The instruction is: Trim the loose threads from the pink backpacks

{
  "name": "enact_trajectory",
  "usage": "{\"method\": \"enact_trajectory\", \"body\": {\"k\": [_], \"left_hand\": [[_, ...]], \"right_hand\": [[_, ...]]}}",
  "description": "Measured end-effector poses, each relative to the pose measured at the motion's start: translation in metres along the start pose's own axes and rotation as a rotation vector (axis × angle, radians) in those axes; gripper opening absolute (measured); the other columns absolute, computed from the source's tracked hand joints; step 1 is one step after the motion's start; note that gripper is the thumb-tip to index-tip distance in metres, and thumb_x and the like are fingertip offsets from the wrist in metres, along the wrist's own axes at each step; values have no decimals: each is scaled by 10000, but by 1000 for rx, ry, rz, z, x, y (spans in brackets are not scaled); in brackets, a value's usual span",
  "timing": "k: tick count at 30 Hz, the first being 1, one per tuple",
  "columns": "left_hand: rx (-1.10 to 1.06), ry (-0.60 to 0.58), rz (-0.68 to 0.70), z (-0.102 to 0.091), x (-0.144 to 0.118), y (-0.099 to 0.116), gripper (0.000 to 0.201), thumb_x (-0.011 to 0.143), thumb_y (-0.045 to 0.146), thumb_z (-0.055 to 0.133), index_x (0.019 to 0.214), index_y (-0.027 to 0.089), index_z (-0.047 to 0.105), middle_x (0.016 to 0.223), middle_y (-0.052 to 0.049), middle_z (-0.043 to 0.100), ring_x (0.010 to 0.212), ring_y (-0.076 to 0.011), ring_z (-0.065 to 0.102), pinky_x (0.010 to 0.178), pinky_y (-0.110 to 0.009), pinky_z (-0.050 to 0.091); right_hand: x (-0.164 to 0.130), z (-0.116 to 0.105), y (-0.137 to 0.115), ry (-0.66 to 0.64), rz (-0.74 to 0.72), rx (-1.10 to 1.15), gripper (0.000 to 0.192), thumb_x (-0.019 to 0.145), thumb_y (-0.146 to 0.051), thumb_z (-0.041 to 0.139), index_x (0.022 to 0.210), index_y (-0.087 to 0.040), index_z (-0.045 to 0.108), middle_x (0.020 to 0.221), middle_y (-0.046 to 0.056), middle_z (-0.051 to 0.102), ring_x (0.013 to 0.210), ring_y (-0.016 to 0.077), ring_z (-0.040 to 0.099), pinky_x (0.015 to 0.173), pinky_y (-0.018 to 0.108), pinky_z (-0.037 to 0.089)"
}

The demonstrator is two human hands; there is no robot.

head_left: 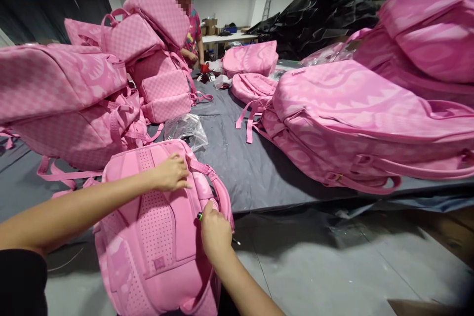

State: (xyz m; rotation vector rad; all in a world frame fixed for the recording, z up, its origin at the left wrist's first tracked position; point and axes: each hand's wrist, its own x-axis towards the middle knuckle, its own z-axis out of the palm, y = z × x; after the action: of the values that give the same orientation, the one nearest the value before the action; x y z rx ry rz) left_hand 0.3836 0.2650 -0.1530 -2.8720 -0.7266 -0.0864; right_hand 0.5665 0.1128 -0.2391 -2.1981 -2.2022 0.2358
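Observation:
A pink backpack (155, 237) lies back panel up at the near edge of the table, its padded mesh back toward me. My left hand (171, 173) rests flat on the top of the back panel, near the shoulder strap (211, 182). My right hand (214, 229) is closed around a small tool (200, 216) with a green and dark tip, held against the backpack's right side by the strap.
Piles of pink backpacks stand at left (74, 103) and right (363, 113) on the dark grey table (244, 168). A clear plastic bag (187, 131) lies behind my backpack. A person stands at the far end (190, 24). Black bags are heaped at back right (318, 15).

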Motion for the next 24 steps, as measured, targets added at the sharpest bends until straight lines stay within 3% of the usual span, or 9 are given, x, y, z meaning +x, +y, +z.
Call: {"method": "enact_trajectory", "body": {"k": [2,6,8,10,13,18,20,22,24], "left_hand": [[-7,-27,1,3,-1,-1,491,944,561,481,693,177,656,684,-36,650,734,-177,480,908,-389,293],[84,-35,6,-14,-10,-43,450,947,508,496,662,200,658,666,-31,645,801,-197,498,1010,-418,262],[119,-22,-24,-23,-16,-52,420,943,487,507,674,200,657,679,-34,637,841,-206,505,1040,-434,249],[159,2,-93,-25,-23,-42,397,921,503,537,711,190,661,731,-49,645,883,-221,513,1046,-449,253],[156,-6,-148,-20,-32,-7,426,850,585,602,811,168,677,842,-82,671,912,-248,519,991,-459,296],[66,-40,-164,-8,-35,31,459,774,614,683,891,170,686,883,-82,665,932,-258,523,1007,-489,287],[62,-40,-203,-5,-34,36,466,749,606,714,896,165,685,898,-83,655,962,-269,523,1046,-521,267],[73,-30,-241,-1,-35,41,488,729,600,738,909,150,680,917,-96,645,989,-287,523,1063,-559,263],[73,0,-260,3,-37,48,465,732,560,756,920,142,672,928,-101,639,1003,-295,524,1072,-595,260]], "right_hand": [[-1,0,1,-19,-13,15,358,943,-40,366,1246,-56,556,873,174,721,783,252,737,588,294,552],[-1,-3,1,-68,-27,51,385,942,-189,526,1298,-43,513,925,183,723,844,277,735,638,320,562],[0,-6,1,-84,-17,61,387,942,-202,535,1295,-46,516,933,182,726,853,275,735,649,314,555],[1,-12,5,-117,-4,92,357,935,-230,558,1246,-56,554,921,181,732,856,284,736,661,316,545],[-1,-26,17,-123,-1,243,309,918,-294,582,1161,-107,624,911,165,745,862,310,734,702,350,538],[-2,-58,35,211,-57,940,457,940,-545,482,1179,-185,631,1004,105,749,872,224,726,761,307,539],[-1,-67,36,149,-103,1117,625,911,-698,398,1083,-156,659,784,77,740,664,191,705,616,273,530],[0,-71,32,45,-106,1194,758,870,-791,333,969,-124,679,519,27,632,432,151,586,452,240,451],[1,-71,27,41,-51,1290,774,828,-816,398,959,-109,686,447,-2,574,367,126,512,397,222,402]]}}
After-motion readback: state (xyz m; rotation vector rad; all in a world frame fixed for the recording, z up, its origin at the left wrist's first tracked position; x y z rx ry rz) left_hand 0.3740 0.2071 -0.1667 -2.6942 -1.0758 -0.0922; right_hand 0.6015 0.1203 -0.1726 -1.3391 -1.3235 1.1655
